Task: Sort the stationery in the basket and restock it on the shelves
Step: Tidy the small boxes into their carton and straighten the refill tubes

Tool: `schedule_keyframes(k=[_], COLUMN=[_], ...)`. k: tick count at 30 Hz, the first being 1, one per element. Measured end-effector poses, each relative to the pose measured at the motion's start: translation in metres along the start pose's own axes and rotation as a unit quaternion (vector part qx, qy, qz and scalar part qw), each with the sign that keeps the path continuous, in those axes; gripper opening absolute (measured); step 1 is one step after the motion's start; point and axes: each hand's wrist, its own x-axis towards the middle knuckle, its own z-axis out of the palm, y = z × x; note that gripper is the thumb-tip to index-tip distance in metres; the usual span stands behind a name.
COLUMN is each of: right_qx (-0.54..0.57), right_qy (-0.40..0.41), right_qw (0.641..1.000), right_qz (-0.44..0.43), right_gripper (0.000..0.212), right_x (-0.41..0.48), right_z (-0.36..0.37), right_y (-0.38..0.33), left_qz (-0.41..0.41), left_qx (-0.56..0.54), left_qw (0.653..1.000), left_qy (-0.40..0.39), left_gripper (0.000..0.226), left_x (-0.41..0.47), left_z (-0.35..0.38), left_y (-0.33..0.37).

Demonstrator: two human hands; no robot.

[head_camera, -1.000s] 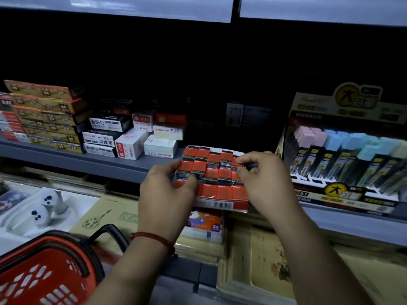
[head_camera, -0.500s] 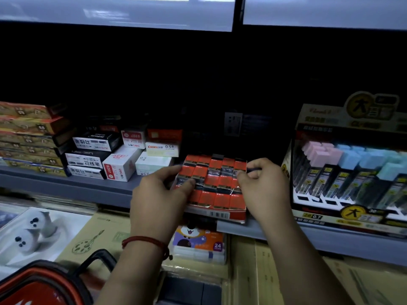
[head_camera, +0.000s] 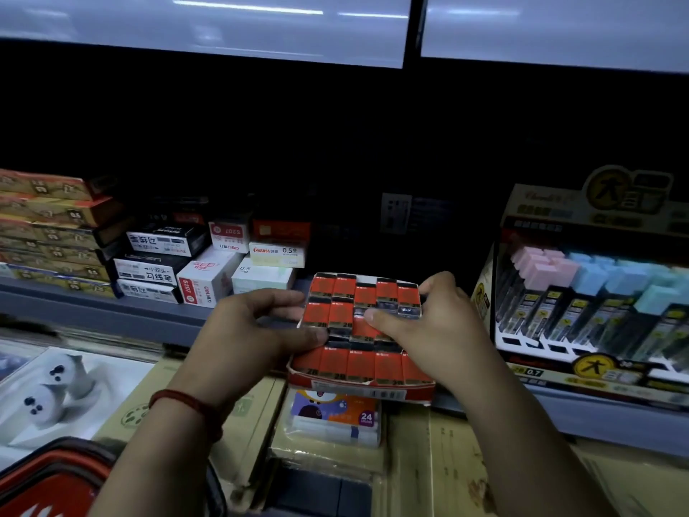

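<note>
A red open-top box (head_camera: 358,386) packed with several small red and black refill packs sits on the front edge of the grey shelf (head_camera: 112,311), its front overhanging. My left hand (head_camera: 253,330) grips the box's left side, thumb on the packs and fingers reaching behind. My right hand (head_camera: 440,330) holds the right side, with its thumb pressed on the middle packs and fingers curled over the far right corner. The red basket (head_camera: 48,479) shows only its rim at the bottom left.
White and black pen boxes (head_camera: 208,278) and stacked brown boxes (head_camera: 48,233) fill the shelf to the left. A tall lead display (head_camera: 596,292) stands close on the right. Under the shelf lie a 24-colour pack (head_camera: 335,416) and flat cardboard packs.
The box has come to rest on the shelf edge between the pen boxes and the lead display. My left thumb slid towards the box's left side. The basket dropped lower in view.
</note>
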Motion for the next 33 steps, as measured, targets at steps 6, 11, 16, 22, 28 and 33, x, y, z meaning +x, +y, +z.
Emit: schedule_keyframes(k=[6,11,16,22,28,33], right_qx=[-0.032,-0.022,0.077,0.109,0.111,0.099], right_qy=[0.035,0.022,-0.046,-0.052,-0.067,-0.085], right_qw=[0.999,0.999,0.994,0.99,0.987,0.985], right_qz=[0.005,-0.041,-0.055,-0.076,-0.094,-0.113], right_gripper=[0.089,0.083,0.082,0.068,0.062,0.057], right_x=[0.012,0.016,0.021,0.021,0.023,0.025], right_z=[0.008,0.007,0.003,0.005,0.005,0.003], right_y=[0.0,-0.002,0.003,0.008,0.012,0.015], left_qz=[0.003,0.0,0.011,0.019,0.019,0.027], left_qx=[-0.011,-0.007,-0.04,-0.026,-0.051,-0.051], left_qw=[0.999,0.999,0.997,0.997,0.995,0.995], left_qy=[-0.036,-0.046,-0.061,-0.07,-0.082,-0.079], left_gripper=[0.038,0.049,0.049,0.048,0.049,0.048], left_x=[0.004,0.007,0.004,0.005,0.004,0.005], left_z=[-0.001,-0.001,0.001,-0.002,-0.001,-0.003], left_y=[0.0,-0.004,-0.002,-0.004,-0.006,-0.009])
